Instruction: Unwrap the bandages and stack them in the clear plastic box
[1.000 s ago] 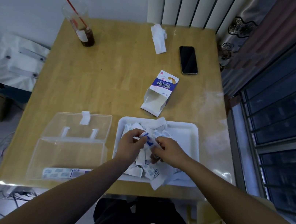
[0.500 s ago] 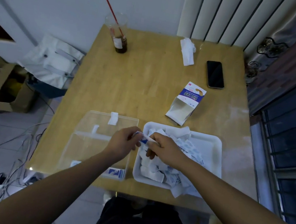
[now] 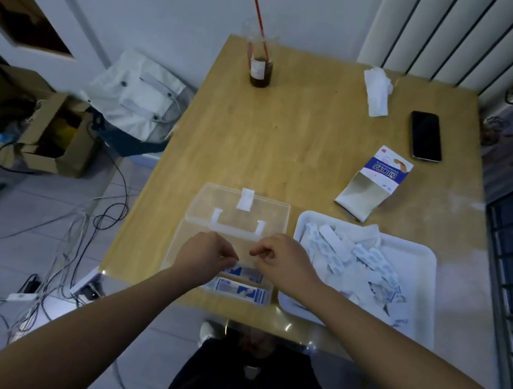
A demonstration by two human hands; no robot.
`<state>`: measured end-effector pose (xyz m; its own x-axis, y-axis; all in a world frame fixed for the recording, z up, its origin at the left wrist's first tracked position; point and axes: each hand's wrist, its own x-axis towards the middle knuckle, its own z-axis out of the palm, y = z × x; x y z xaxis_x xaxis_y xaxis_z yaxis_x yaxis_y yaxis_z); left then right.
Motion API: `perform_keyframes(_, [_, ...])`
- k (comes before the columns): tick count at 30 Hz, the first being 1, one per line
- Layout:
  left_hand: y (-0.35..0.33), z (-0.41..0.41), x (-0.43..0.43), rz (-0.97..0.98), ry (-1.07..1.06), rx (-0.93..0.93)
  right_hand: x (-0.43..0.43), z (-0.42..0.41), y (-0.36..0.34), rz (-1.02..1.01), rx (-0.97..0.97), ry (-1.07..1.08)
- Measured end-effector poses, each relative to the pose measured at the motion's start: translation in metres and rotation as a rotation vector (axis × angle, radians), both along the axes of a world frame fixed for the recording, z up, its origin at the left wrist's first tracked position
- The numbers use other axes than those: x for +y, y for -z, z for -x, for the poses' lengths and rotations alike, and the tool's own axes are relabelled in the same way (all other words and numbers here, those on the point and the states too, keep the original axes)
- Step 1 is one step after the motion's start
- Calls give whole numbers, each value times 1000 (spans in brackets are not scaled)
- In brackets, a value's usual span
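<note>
Both hands have come away from the white tray [image 3: 422, 257] since a moment ago and now hover over the clear plastic box [image 3: 191, 234], the landmark for everything else here. The left hand [image 3: 206, 253] and the right hand [image 3: 285, 260] are side by side above the near half of the box. Each has its fingers curled in and its thumb and forefinger pinched on one end of a thin, pale bandage [image 3: 245, 261] stretched between them. The strip is faint in the dim light, so I cannot tell more about it. Directly beneath it, against the near wall of the box, lies a stack of bandages [image 3: 239, 290] with blue and white printing. The lid of the box is folded back flat on the far side, its white latch pointing away. The tray is just beside the box on its right, and a loose pile of wrappers [image 3: 355, 262] is heaped in it. Beyond the tray, farther from the box, an opened carton [image 3: 375, 182] lies on its side on the wooden table [image 3: 290, 139]. A dark phone [image 3: 425, 136] lies farther off in the same direction, with a crumpled tissue [image 3: 377, 90] near the far edge. Straight across the table from the box is a plastic cup [image 3: 260, 68] holding a dark drink and a red straw. To the left of the box, off the table, cables trail over the floor, with a cardboard box [image 3: 35, 128] and a white bag [image 3: 137, 93] there too.
</note>
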<state>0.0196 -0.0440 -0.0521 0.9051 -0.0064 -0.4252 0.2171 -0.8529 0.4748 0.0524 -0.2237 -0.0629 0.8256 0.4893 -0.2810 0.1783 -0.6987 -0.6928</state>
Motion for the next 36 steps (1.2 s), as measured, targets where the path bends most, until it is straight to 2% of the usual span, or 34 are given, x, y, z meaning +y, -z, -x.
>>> perform_keyframes(4, [15, 1, -5, -9, 64, 62, -9, 4, 7, -14, -68, 82])
perform_keyframes(10, [33, 3, -13, -212, 294, 111, -16, 12, 14, -16, -24, 130])
perform_keyframes(14, [34, 3, -13, -114, 393, 233, -16, 13, 14, -57, -21, 173])
perform_keyframes(21, [30, 8, -13, -79, 452, 295, -20, 13, 13, -120, 64, 263])
perform_keyframes(23, [26, 8, -13, -58, 401, 214, -23, 8, 11, -155, 102, 298])
perform_keyframes(25, [19, 6, -17, -14, 272, 38, -32, -1, 10, -189, 143, 389])
perform_keyframes(29, [-7, -10, -40, 106, 88, -179, -77, -20, 17, -143, 171, 611])
perform_keyframes(33, [-18, -37, -78, 198, 75, -213, -132, -26, 23, 58, 160, 677])
perform_keyframes(36, [-8, -50, -112, 248, 126, -110, -158, -36, 33, 213, 119, 663])
